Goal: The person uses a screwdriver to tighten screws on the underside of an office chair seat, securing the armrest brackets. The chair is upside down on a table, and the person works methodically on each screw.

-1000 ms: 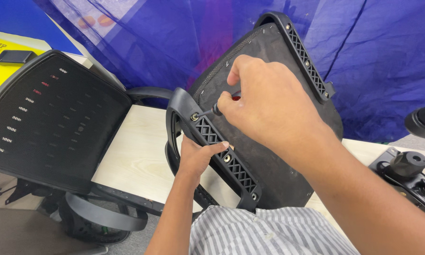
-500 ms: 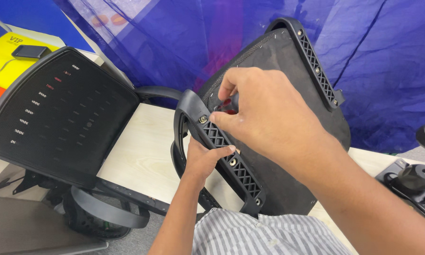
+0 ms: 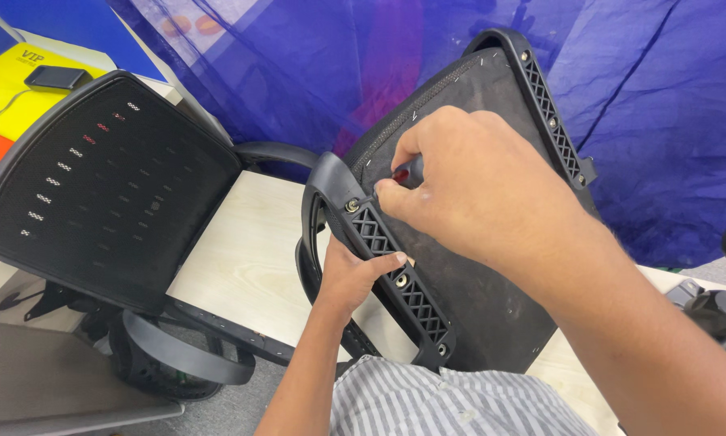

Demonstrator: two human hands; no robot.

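A black office chair seat (image 3: pixel 476 266) stands tilted on its edge, underside toward me. A black latticed armrest bracket (image 3: pixel 395 266) lies along its near side, fixed with bolts. My left hand (image 3: pixel 355 274) grips this bracket from below, thumb on the lattice. My right hand (image 3: pixel 476 186) is closed around a dark-handled screwdriver (image 3: pixel 403 171) with a red mark, its tip at the top bolt (image 3: pixel 351 206) of the bracket. A second bracket (image 3: pixel 550 113) runs along the seat's far side.
A black mesh chair backrest (image 3: pixel 96 186) lies at left on a pale wooden tabletop (image 3: pixel 250 258). A loose armrest loop (image 3: pixel 177 355) hangs below it. A yellow sheet with a dark phone (image 3: pixel 52 77) lies far left. Blue fabric (image 3: pixel 661 121) hangs behind. Black chair parts (image 3: pixel 718 311) sit right.
The view has shifted closer and slightly right. My right hand has turned a little on the screwdriver at the top bolt; my left hand keeps its grip on the bracket.
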